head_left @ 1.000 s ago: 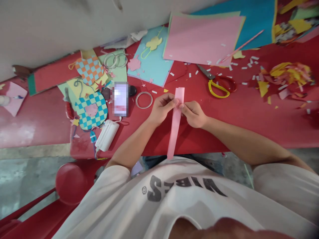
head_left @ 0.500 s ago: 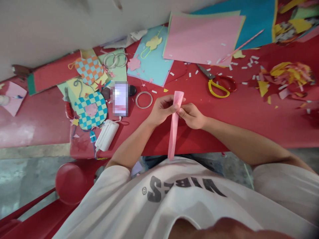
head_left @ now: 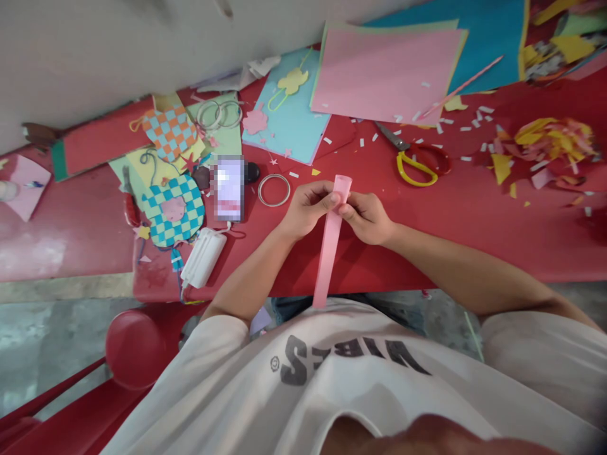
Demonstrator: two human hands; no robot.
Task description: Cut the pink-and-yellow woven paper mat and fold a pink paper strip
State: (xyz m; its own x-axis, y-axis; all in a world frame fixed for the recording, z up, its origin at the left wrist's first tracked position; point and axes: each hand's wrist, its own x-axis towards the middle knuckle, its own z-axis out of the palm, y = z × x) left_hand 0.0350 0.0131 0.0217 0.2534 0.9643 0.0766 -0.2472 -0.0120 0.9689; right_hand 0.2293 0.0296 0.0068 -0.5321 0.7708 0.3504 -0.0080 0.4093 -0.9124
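Between both hands I hold a long, narrow folded strip of pink paper [head_left: 329, 253]. Its lower end reaches down to my shirt and its top end stands up past my fingers. My left hand [head_left: 310, 207] pinches the strip near the top, thumb in front. My right hand [head_left: 368, 215] grips the strip's right edge at about the same height, thumb and fingers closed on it. A roll of tape [head_left: 260, 191] lies left of my left hand. Scissors [head_left: 417, 169] with yellow and red handles lie beyond my right hand.
Large pink paper sheets [head_left: 384, 76] and a light blue sheet [head_left: 284, 126] lie at the back. Left are a phone [head_left: 229, 188], a white power bank [head_left: 203, 259] and a woven paper piece [head_left: 192, 199]. Paper scraps [head_left: 552, 142] are heaped at the right, and a red stool [head_left: 135, 347] stands lower left.
The pink strip has turned so that its flat face shows instead of its folded open edge. Its lower end has swung slightly left. Both hands stay in nearly the same place.
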